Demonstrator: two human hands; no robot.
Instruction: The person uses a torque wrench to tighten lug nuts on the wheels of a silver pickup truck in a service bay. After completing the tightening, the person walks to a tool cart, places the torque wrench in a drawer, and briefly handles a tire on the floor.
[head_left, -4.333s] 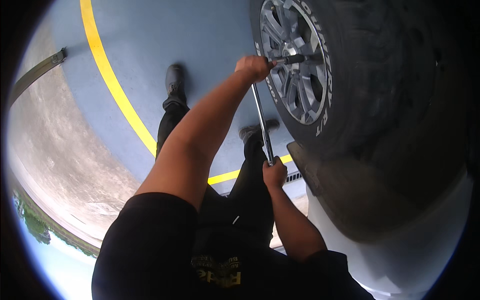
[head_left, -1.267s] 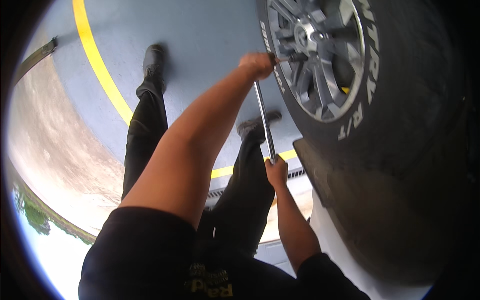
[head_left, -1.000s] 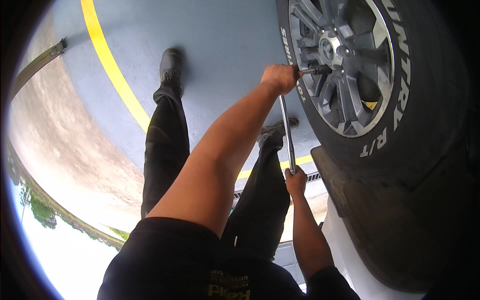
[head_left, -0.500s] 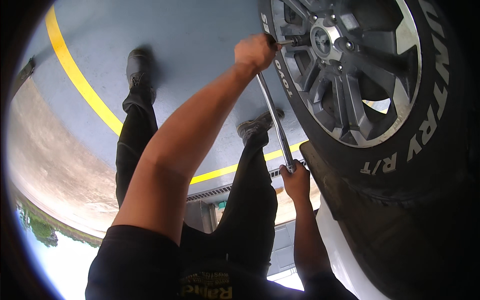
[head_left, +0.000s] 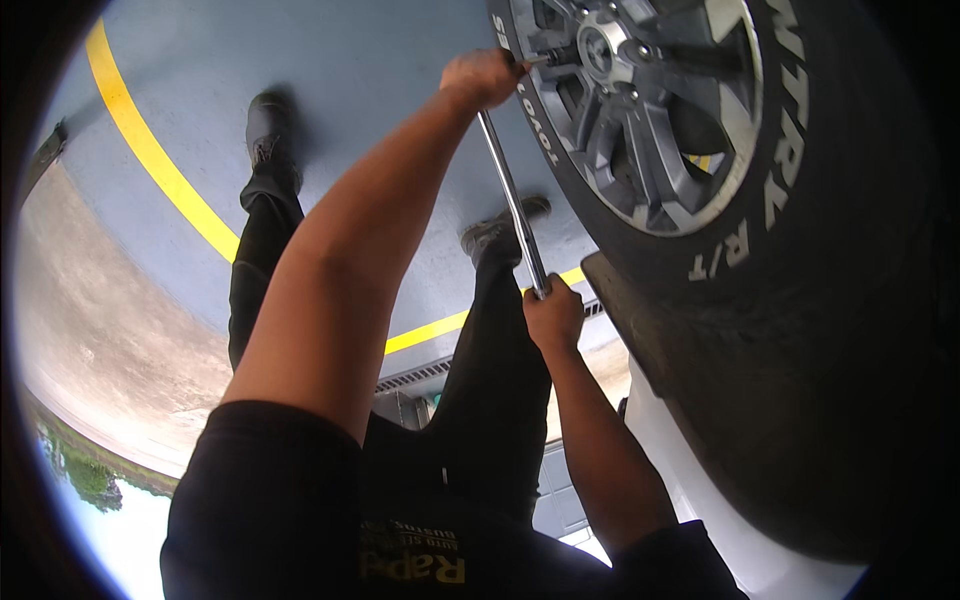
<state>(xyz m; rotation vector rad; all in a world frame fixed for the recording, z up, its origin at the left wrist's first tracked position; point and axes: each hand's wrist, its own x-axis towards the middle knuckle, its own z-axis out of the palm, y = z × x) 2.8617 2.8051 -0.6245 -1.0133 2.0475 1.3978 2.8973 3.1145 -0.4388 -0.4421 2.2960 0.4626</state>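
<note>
While a curved yellow stripe (head_left: 150,140) runs along the blue-grey floor (head_left: 370,60) at the left, a dark left shoe (head_left: 270,125) stands to its right, flat on that floor. Farther right, in the middle of the scene, is the wrench (head_left: 506,180): a long, straight, shiny silver bar, slanting from its far left end down to its near right end, with a slightly thicker part toward the near end. The dark right shoe (head_left: 490,238) shows behind its near half.

The left hand (head_left: 483,78) is closed in a fist around the wrench's far end, covering the head. From the right side of that fist a short metal shaft with a black socket (head_left: 562,56) points right into the wheel, close to its hub; whether the socket is seated on a nut, I cannot tell. The right hand (head_left: 554,313) is clamped around the wrench's near end, the bar standing out above its thumb.

Right of both hands come a dark mud flap (head_left: 622,315), nearer, and the grey and silver spoked wheel (head_left: 650,130), farther off, ringed by a black tyre (head_left: 800,185) with raised white lettering.
</note>
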